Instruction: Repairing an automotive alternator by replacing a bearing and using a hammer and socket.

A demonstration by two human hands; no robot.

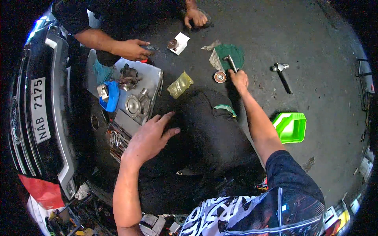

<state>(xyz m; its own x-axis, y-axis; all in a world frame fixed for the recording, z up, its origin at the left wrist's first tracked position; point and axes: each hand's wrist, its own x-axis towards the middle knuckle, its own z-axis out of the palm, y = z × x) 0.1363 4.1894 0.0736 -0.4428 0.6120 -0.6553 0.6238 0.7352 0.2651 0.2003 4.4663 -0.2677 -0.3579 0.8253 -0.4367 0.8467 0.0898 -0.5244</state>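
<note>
My right hand is closed around the handle of a chrome ratchet wrench, whose head lies over a dark green cloth. Just left of that hand, a round pulley with a rusty rim rests on the floor. My left hand is raised over my bent leg, fingers spread and holding nothing. Nearest to it are a toolbox of sockets and small tools and a metal tray with greasy metal parts.
A co-worker's hand reaches over the tray; their other hand is farther back. A hammer and bright green bin are on the right. A yellowish plastic bag and white box lie mid-floor. A car front borders the left.
</note>
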